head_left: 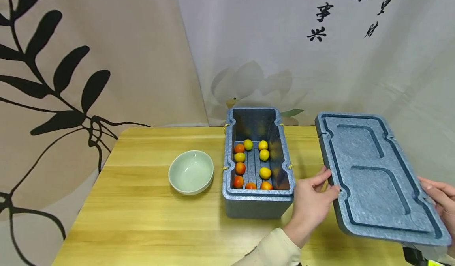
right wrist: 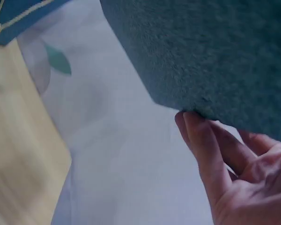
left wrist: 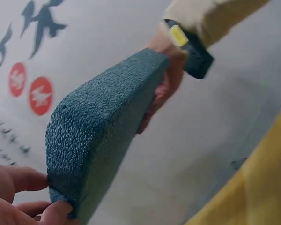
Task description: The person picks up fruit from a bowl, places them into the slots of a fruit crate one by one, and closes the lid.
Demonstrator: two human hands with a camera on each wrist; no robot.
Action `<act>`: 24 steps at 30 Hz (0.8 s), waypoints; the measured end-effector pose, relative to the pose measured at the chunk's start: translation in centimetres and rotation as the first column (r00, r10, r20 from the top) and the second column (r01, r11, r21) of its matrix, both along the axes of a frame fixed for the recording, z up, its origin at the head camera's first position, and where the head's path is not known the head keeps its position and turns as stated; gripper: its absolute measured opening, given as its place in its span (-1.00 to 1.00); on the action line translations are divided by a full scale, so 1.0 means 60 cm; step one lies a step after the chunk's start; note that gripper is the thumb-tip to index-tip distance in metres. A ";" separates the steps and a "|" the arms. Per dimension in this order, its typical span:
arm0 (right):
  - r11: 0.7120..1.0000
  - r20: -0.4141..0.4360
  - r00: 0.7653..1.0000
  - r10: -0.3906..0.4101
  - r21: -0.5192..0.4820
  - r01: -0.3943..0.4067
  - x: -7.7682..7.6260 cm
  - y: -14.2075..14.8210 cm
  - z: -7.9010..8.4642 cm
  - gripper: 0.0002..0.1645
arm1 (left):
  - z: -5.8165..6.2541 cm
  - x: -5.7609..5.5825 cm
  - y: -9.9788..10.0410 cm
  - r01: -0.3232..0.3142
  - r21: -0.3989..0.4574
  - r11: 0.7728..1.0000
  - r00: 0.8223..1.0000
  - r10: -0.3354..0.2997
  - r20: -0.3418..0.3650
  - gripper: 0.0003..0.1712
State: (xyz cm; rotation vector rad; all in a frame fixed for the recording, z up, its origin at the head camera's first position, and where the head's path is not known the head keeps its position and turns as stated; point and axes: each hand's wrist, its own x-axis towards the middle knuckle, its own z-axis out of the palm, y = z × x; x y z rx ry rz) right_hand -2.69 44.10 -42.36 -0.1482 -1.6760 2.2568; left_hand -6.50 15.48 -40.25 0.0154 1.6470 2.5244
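Note:
A blue-grey foam box lid (head_left: 373, 175), tilted with its grooved underside showing in the head view, is held up at the right. My left hand (head_left: 314, 201) pinches its left edge between thumb and fingers. On the opposite edge my right hand (head_left: 440, 199) grips, partly cut off by the frame. The matching foam box (head_left: 257, 208) stands uncovered to the left of the lid. Inside it lie several small orange-red tomatoes (head_left: 240, 168) and yellow ones (head_left: 265, 173). In the left wrist view the lid (left wrist: 98, 103) appears edge-on between both hands.
A pale green bowl (head_left: 191, 172) sits on the wooden table (head_left: 142, 218) left of the box. Behind the table hangs a curtain (head_left: 256, 41) with dark plant prints and writing. Yellow cord loops (head_left: 225, 168) show on the box's sides.

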 end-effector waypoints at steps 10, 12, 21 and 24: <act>0.991 0.104 0.989 -0.109 0.088 0.100 -0.052 -0.121 0.074 -0.89 | 0.047 -0.035 -0.122 0.014 -0.258 0.966 0.983 -0.061 -0.175 -0.56; 0.997 0.044 0.997 -0.070 0.040 0.068 -0.068 -0.147 0.081 -0.88 | 0.056 -0.044 -0.146 -0.026 -0.276 0.961 0.977 -0.034 -0.209 -0.57; 0.996 -0.048 0.996 0.075 0.044 -0.073 -0.135 -0.269 0.094 -0.86 | 0.087 -0.101 -0.263 -0.156 -0.368 0.917 0.966 0.063 -0.252 -0.64; 0.985 -0.004 0.995 0.098 0.143 -0.096 -0.155 -0.306 0.098 -0.71 | 0.090 -0.119 -0.301 -0.176 -0.407 0.896 0.974 0.099 -0.203 -0.66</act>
